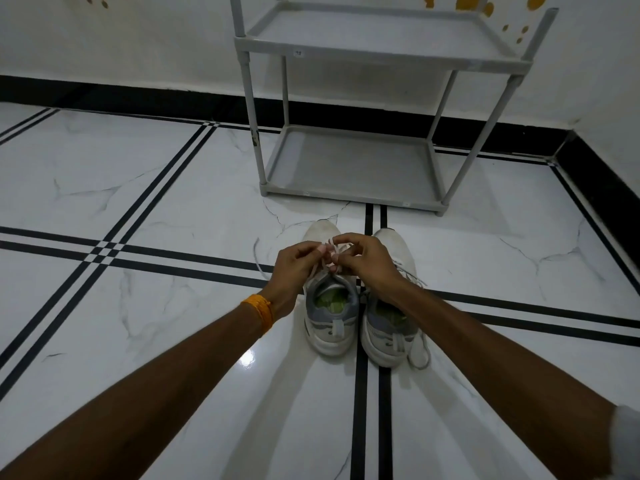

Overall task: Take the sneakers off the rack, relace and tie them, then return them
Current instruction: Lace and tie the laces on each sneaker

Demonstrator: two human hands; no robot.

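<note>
Nearest me, both sneakers sit heels-in on the tiled floor [138, 209], side by side and touching. My left hand [294, 268] and right hand [363, 261] meet over the left sneaker [330, 323], fingers pinched closed on its white lace [327, 249]; each hand has a strand nipped at the fingertips, just above the tongue. Orange band [259, 311] on my left wrist, clear of the work. I judge I'm mid-knot on this one, and exactly how the strands cross between my fingers I can't make out.

The right sneaker [389, 327] waits beside it, its lace [417, 351] trailing loose onto the floor by the heel and off the outer side, so that one looks unfinished.

The risks: the lace is thin and slick-looking, and if either pinch eases while I pull, the loop collapses and I start the knot over. Pull unevenly and the shoe skids on this glossy tile into its partner. My forearm could also snag that loose lace.

Beyond the toes, well apart, the grey rack [353, 164] stands against the wall, both visible shelves bare, ready for the pair's return.
</note>
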